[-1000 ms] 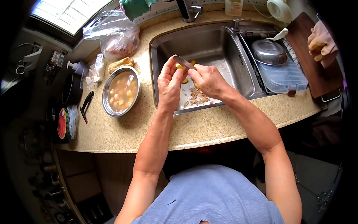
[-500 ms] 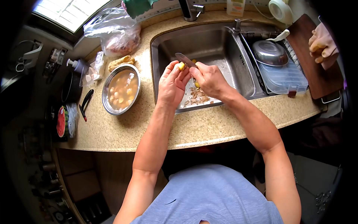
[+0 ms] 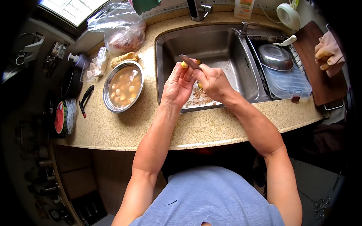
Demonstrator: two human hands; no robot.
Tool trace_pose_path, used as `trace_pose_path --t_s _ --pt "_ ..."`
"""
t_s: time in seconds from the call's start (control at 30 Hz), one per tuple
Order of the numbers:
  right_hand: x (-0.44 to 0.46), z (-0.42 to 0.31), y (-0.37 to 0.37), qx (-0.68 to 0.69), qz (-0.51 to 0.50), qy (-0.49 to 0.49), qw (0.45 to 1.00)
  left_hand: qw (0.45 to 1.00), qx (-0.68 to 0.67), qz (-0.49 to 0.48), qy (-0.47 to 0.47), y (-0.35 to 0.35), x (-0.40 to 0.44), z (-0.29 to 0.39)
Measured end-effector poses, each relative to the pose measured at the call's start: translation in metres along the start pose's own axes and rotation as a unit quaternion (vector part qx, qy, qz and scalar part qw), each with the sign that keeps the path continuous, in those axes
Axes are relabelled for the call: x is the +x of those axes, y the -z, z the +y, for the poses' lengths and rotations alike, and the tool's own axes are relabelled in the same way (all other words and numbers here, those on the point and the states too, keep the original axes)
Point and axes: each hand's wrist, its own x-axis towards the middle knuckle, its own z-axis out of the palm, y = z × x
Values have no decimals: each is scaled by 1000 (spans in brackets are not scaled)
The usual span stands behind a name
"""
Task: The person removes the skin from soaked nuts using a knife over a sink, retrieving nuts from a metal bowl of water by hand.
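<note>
Over the near part of the steel sink (image 3: 241, 64), my left hand (image 3: 178, 85) pinches a small yellow piece (image 3: 184, 64) at its fingertips. My right hand (image 3: 215, 81) is closed round a knife, whose blade (image 3: 189, 61) lies close against the yellow piece. The knife's handle is hidden in my fingers. Brown peelings (image 3: 200, 98) lie in the sink below my hands, with a few yellow pieces partly hidden behind them. To the left, a metal bowl (image 3: 107, 102) holds cloudy liquid with several pale and yellow round pieces.
A black peeler-like tool (image 3: 86, 98) lies left of the bowl. Behind the bowl are a yellow sponge-like item (image 3: 124, 58) and a plastic bag (image 3: 122, 35). The faucet (image 3: 197, 11) stands behind the sink; a rack with a metal lid (image 3: 275, 57) is at its right.
My left hand has turned its palm more upward, with the yellow piece at its fingertips. The knife blade has tilted and shifted slightly. The whole view has shifted a little.
</note>
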Motion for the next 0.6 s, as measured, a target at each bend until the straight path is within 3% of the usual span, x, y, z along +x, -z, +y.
trace_pose_path --t_s 0.07,0.23,0.33,0.6 --pt "0 0 -1 11 5 37 999 999 13 33 -12 -4 -1 -1" --pt "2 5 1 -12 -23 -47 999 1000 -13 5 15 6 0 -1" --pt "0 -1 2 -5 -13 -1 1000 1000 3 29 -2 -2 -1 -3" --pt "0 1 -1 -11 -19 -11 1000 999 -14 32 7 -3 -1 -4"
